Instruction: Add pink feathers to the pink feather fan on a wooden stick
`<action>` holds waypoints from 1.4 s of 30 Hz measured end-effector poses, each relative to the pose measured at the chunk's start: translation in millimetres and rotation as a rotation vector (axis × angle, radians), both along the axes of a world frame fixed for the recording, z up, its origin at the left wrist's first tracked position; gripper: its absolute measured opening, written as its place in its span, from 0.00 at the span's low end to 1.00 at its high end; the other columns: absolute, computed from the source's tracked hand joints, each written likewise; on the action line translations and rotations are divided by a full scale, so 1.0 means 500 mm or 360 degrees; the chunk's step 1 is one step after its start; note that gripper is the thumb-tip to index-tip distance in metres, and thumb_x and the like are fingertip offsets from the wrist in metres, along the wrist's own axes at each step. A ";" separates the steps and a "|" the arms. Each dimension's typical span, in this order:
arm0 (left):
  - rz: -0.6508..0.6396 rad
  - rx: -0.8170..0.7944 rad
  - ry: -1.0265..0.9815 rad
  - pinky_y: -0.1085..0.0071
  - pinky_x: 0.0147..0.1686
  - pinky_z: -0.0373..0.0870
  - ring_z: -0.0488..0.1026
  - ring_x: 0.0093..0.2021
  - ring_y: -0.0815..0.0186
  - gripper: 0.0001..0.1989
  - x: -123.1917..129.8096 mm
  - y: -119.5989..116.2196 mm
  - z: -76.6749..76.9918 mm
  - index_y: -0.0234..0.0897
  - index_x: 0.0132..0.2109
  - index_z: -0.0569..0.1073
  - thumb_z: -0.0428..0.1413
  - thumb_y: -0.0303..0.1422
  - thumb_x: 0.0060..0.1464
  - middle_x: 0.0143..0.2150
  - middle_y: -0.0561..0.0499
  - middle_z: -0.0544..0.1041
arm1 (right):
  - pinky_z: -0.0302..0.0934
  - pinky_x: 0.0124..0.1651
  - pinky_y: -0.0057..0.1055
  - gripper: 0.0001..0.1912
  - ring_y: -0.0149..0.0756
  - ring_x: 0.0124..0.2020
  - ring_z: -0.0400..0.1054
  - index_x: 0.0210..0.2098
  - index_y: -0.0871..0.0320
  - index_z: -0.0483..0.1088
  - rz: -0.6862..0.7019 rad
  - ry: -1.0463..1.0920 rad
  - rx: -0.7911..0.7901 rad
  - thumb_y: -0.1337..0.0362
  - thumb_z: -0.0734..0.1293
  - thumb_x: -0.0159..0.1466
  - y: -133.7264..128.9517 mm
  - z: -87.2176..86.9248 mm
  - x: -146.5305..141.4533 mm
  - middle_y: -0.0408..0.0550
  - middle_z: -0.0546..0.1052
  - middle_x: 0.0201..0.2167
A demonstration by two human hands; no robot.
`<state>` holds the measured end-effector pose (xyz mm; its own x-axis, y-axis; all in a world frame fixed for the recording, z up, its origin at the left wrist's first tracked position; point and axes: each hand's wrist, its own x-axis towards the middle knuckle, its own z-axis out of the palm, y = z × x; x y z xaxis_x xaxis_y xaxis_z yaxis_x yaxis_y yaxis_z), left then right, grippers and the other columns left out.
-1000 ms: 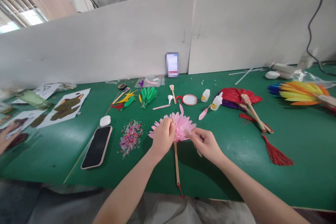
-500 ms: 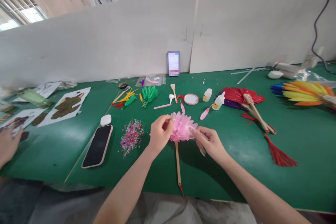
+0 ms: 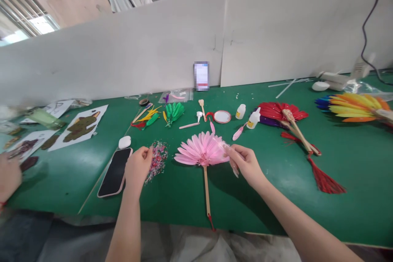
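Note:
My left hand is at the left edge of a pile of small multicoloured bits, its fingertips pinched together. Whether anything is between them is hidden. A pink feather fan lies spread in front of me, with its wooden handle and a short red cord pointing toward me. At the fan's right edge, my right hand is closed in a pinch. A pale, see-through shape shows at its fingertips, too blurred to name. Beyond the fan lies a loose pink feather.
Two small glue bottles, a round white disc and green feathers lie behind the fan. Red and rainbow fans are right. A phone lies left; another person's hand is at far left.
My left hand has moved left from the fan to the pile of bits, uncovering the fan's left side. My right hand has stayed at the fan's right edge. The view has shifted slightly.

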<state>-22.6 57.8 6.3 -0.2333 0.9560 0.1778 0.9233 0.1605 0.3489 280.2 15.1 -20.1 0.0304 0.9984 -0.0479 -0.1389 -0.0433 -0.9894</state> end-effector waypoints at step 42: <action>-0.1440 0.0393 -0.0783 0.77 0.32 0.66 0.72 0.31 0.70 0.07 0.253 -0.013 -0.014 0.34 0.39 0.70 0.48 0.28 0.60 0.31 0.50 0.75 | 0.39 0.12 0.19 0.17 0.20 0.07 0.46 0.21 0.62 0.68 0.0766 0.0848 -0.0515 0.60 0.64 0.63 -0.002 -0.013 0.002 0.31 0.50 0.05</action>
<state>104.0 51.3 -0.8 0.4485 0.7600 0.4703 0.4114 -0.6427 0.6463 281.2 14.1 -26.6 -0.5106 0.8298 -0.2250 -0.4836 -0.4936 -0.7228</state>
